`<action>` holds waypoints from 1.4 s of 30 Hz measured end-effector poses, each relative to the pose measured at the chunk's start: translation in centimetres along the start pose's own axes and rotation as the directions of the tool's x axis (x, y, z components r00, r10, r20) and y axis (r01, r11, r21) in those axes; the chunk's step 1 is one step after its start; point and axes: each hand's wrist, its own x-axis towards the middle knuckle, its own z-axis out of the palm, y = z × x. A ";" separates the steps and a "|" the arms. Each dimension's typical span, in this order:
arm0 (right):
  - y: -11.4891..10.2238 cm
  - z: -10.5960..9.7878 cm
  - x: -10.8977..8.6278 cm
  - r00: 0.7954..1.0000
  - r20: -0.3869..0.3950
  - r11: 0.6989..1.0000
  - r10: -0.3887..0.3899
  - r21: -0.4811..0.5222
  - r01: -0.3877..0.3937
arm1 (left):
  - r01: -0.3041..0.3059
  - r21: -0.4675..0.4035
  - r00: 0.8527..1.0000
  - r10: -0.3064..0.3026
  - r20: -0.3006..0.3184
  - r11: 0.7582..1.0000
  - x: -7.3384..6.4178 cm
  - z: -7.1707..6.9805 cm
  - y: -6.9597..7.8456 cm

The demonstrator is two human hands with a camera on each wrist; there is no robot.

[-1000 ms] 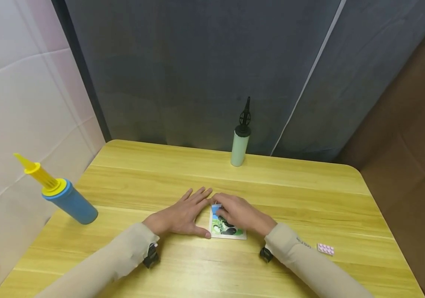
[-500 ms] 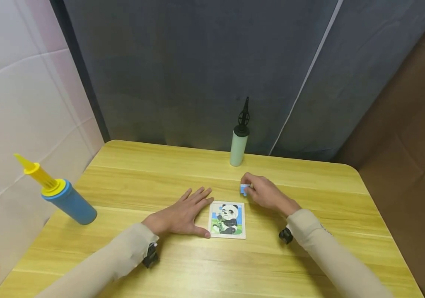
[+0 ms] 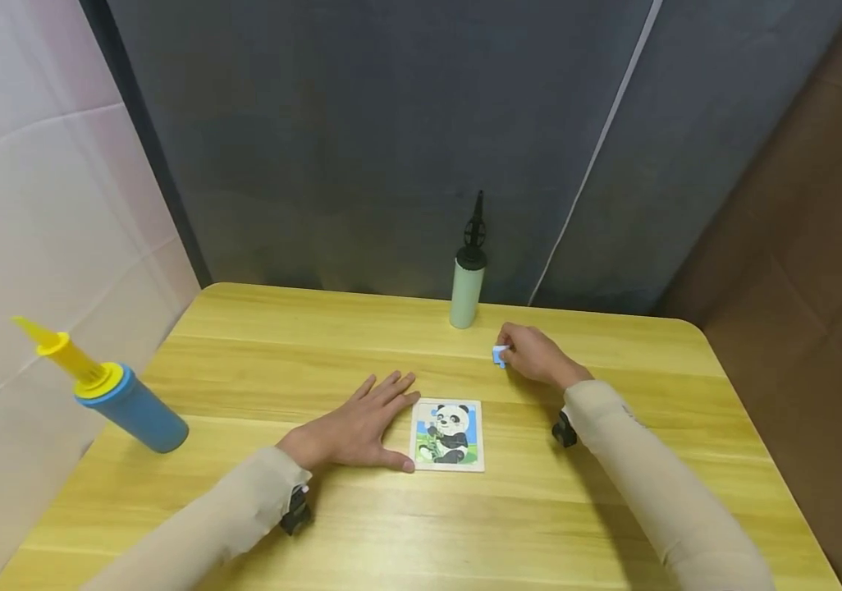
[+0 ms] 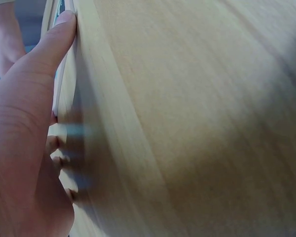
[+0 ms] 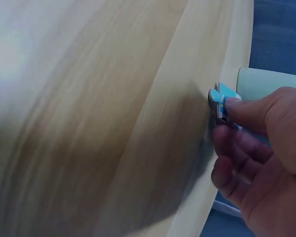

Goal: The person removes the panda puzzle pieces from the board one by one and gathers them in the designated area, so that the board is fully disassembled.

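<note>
A square panda puzzle (image 3: 447, 436) in a pale wooden frame lies flat on the table; bare wood shows at its upper left corner. My left hand (image 3: 358, 427) rests spread on the tabletop along the puzzle's left side, thumb and forefinger right at the frame. In the left wrist view, the thumb tip (image 4: 65, 19) is at the frame's edge. Beyond the puzzle to the right, my right hand (image 3: 535, 355) pinches a blue puzzle piece (image 3: 499, 355). The right wrist view shows this puzzle piece (image 5: 221, 101) between thumb and fingers, close over the table.
A pale green hand pump (image 3: 468, 291) with a black nozzle stands near the table's back edge, left of my right hand. A blue and yellow hand pump (image 3: 136, 410) stands at the left. A dark curtain (image 3: 362, 148) hangs behind the wooden table (image 3: 391, 533).
My right hand has lifted the blue piece from the puzzle's upper left and carried it right and away, uncovering the panda picture. My left hand has stayed beside the frame.
</note>
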 end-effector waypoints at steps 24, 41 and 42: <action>-1.2 0.1 -1.3 0.997 -0.058 0.952 -0.050 -0.306 0.030 | -0.001 0.000 1.000 0.001 0.020 1.000 0.0 -0.4 0.5; -7.4 3.5 -6.2 0.974 -0.036 0.958 -0.224 -0.194 0.213 | -0.011 -0.007 1.000 0.011 0.003 1.000 0.2 -0.5 0.5; -7.7 3.8 -6.4 0.974 -0.027 0.960 -0.223 -0.179 0.215 | -0.012 -0.007 1.000 0.012 0.003 1.000 0.2 -0.5 0.5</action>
